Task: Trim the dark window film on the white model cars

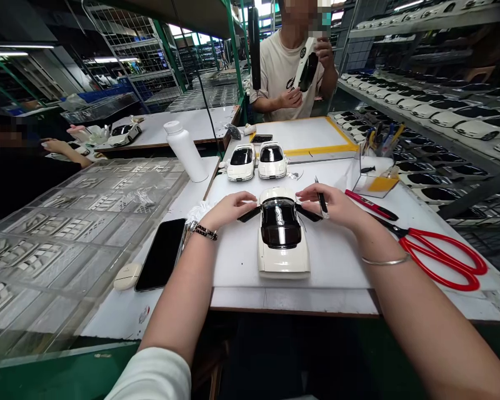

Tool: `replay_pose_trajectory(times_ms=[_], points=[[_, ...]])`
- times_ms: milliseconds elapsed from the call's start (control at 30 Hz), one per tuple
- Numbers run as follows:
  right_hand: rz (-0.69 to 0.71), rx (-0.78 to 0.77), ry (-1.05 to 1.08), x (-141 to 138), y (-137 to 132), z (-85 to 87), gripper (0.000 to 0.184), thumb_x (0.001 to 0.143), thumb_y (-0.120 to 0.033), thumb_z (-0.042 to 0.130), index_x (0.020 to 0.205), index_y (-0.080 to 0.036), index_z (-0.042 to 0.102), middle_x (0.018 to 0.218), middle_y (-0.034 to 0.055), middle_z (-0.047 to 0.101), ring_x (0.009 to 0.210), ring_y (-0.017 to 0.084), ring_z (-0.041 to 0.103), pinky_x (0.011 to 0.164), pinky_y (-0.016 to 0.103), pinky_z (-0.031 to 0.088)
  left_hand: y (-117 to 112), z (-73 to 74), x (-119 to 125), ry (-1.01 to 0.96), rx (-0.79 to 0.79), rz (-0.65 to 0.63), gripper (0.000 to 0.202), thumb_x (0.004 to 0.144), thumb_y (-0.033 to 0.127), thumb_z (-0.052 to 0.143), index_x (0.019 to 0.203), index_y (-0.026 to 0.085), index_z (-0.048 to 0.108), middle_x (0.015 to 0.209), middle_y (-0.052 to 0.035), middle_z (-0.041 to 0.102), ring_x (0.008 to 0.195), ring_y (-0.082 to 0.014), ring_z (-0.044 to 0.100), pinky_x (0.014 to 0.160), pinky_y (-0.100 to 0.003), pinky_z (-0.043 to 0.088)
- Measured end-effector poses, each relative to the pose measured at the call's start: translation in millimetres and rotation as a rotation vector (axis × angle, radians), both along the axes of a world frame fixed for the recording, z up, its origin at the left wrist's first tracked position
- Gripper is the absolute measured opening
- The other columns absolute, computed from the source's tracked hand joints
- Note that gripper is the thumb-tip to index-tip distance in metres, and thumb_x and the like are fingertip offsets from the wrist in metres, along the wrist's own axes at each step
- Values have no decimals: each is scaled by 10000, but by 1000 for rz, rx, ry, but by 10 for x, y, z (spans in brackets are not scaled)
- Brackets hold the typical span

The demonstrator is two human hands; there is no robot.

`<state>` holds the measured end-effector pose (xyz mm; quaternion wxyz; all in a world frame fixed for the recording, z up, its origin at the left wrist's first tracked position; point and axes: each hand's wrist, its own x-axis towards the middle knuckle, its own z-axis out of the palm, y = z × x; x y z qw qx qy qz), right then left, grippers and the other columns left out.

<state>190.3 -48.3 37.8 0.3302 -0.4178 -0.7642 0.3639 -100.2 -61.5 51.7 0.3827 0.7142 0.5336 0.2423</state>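
Note:
A white model car (284,261) with a black roof and windows rests on the white work surface, both of its doors swung out. My left hand (232,210) is at the car's left door (249,214), fingers bent over it and thumb close to the panel. On the other side, my right hand (333,206) has its fingertips by the right door (309,212). A slim black pointed tool (321,201) is held in that hand, sticking up between the fingers. The inner faces of the fingers are partly hidden.
Two finished-looking white model cars (240,163) stand behind. Red-handled scissors (444,258), a red cutter (370,205) and a pen holder (375,175) lie right. Left are a phone (161,254), a white bottle (185,151) and parts trays (66,233). A co-worker (291,66) holds a car body opposite.

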Motion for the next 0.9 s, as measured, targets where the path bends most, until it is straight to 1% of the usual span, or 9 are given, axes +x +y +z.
replay_pose_trajectory(times_ms=[100, 167, 267, 333, 467, 567, 667, 800, 900], points=[[119, -51, -31, 20, -21, 21, 494, 665, -388, 723, 1078, -182, 548, 1200, 77, 563, 1057, 186, 562, 936, 342, 457, -58, 69, -16, 21, -31, -67, 623, 737, 456, 635, 1275, 202, 449, 1303, -110, 531, 1071, -220, 587, 896, -353, 478], [120, -49, -112, 52, -14, 14, 430, 665, -301, 706, 1035, -180, 523, 1233, 83, 539, 1041, 181, 562, 907, 332, 463, -100, 94, -8, 84, -21, -121, 733, 689, 366, 688, 1337, 223, 376, 1281, -96, 546, 1093, -213, 572, 947, -354, 452], [53, 2, -184, 110, 22, -14, 292, 686, -200, 620, 940, -170, 481, 1222, 86, 537, 996, 172, 570, 822, 283, 469, -126, 86, 2, 242, 56, -82, 646, 721, 242, 618, 1324, 220, 387, 1127, -70, 627, 993, -195, 603, 929, -359, 456], [-6, 59, -247, 139, 42, -26, 248, 699, -193, 591, 917, -170, 476, 1152, 68, 566, 961, 165, 572, 768, 255, 455, -121, 72, 3, 298, 99, -55, 567, 748, 207, 556, 1296, 215, 412, 1074, -58, 642, 933, -186, 614, 890, -350, 472], [-60, 149, -313, 136, 38, -2, 274, 729, -282, 612, 957, -170, 509, 1015, 56, 599, 905, 156, 564, 736, 246, 428, -166, 115, 69, 430, 324, 4, 562, 729, 263, 599, 1269, 214, 452, 1197, -70, 566, 1029, -225, 567, 916, -372, 449], [-89, 185, -186, 97, 17, 35, 355, 720, -409, 660, 926, -172, 494, 1064, 61, 597, 955, 170, 570, 781, 272, 438, -289, 213, 262, 416, 528, 158, 592, 757, 447, 602, 1274, 208, 439, 1229, -81, 509, 964, -210, 570, 871, -358, 464], [-153, 242, -81, 66, 18, 55, 342, 744, -436, 642, 882, -179, 465, 1077, 71, 606, 995, 195, 578, 828, 320, 440, -408, 295, 570, 456, 508, 294, 625, 804, 594, 487, 1287, 207, 398, 1239, -93, 488, 847, -181, 597, 733, -317, 488], [-191, 338, 29, 65, 30, 57, 245, 839, -416, 536, 859, -183, 463, 1079, 80, 615, 998, 193, 588, 836, 329, 441, -402, 327, 984, 716, 402, 243, 746, 760, 756, 365, 1271, 212, 400, 1199, -117, 512, 899, -276, 614, 684, -344, 476], [-251, 420, 131, 73, 5, 78, 260, 898, -439, 444, 873, -184, 488, 1048, 79, 631, 971, 174, 600, 822, 308, 448, -302, 333, 1165, 820, 379, 215, 649, 774, 684, 411, 1183, 182, 450, 1142, -132, 522, 852, -303, 627, 663, -373, 478]])
